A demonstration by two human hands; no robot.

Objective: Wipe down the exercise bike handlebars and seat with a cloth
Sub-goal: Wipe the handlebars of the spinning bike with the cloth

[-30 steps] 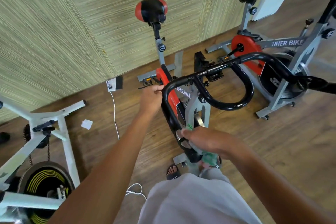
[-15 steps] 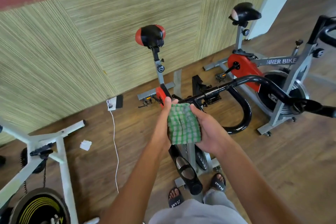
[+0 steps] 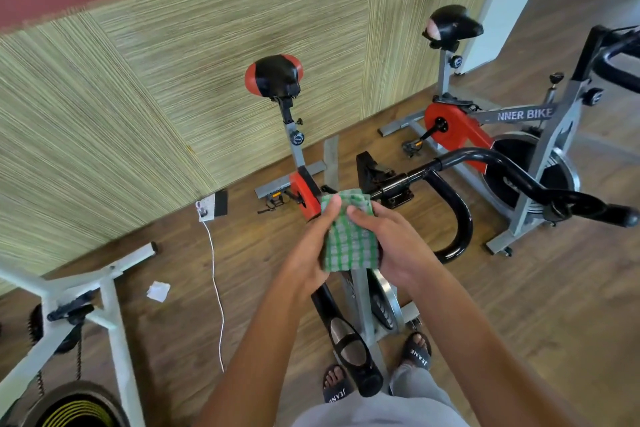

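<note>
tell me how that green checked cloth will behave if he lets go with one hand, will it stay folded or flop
Probably flop. The cloth is soft woven fabric, bunched between the left hand and right hand, so it looks limp rather than stiff. It seems light, so one hand should hold it, though a loose edge would likely unfold and hang down.

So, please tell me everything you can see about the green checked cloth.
The cloth is a green and white checked fabric, soft and woven by its look, folded or bunched into a rough rectangle. Both hands hold it in front of the person, above the bike's frame: the left hand grips its left edge with the thumb on top, and the right hand holds its right side, fingers over the front. Its top edge lies beside the handlebars; contact cannot be told.
</note>
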